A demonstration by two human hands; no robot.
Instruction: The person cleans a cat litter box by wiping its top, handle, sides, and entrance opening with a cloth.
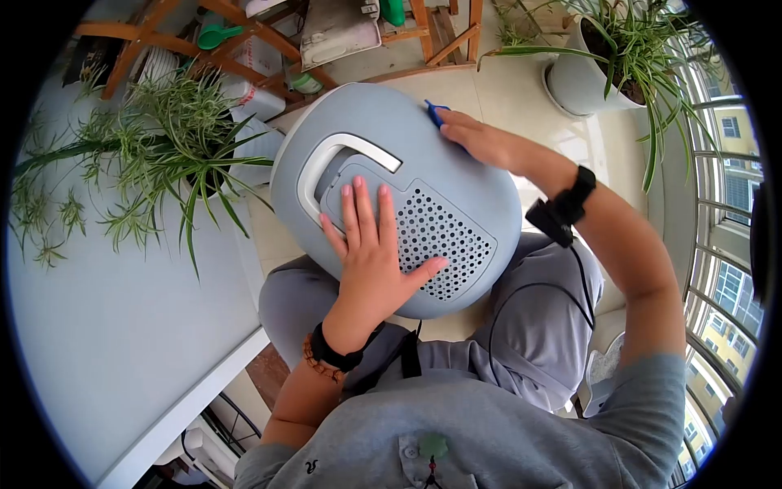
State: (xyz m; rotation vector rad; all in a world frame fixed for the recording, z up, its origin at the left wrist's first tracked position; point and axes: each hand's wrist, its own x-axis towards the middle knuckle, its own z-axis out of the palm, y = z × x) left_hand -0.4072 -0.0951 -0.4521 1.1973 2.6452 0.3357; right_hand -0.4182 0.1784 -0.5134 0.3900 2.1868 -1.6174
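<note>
A grey-blue rounded plastic appliance [391, 114] with a white carrying handle [326, 151] and a perforated vent panel [446, 244] rests at my lap, between my knees. My left hand [371, 261] lies flat on its face, fingers spread, beside the handle and over the edge of the vent. At the appliance's upper right rim, my right hand [489, 147] presses a blue cloth [436, 112] against the surface. Most of the cloth is hidden under the fingers. The kind of appliance cannot be told.
Potted spider plants stand at left [199, 175] and upper right [595, 73]. A white table [147, 326] fills the left side. Wooden shelving [452, 41] is at the top, a barred window [725, 220] at the right. A black cable [529, 285] hangs from my right wrist device.
</note>
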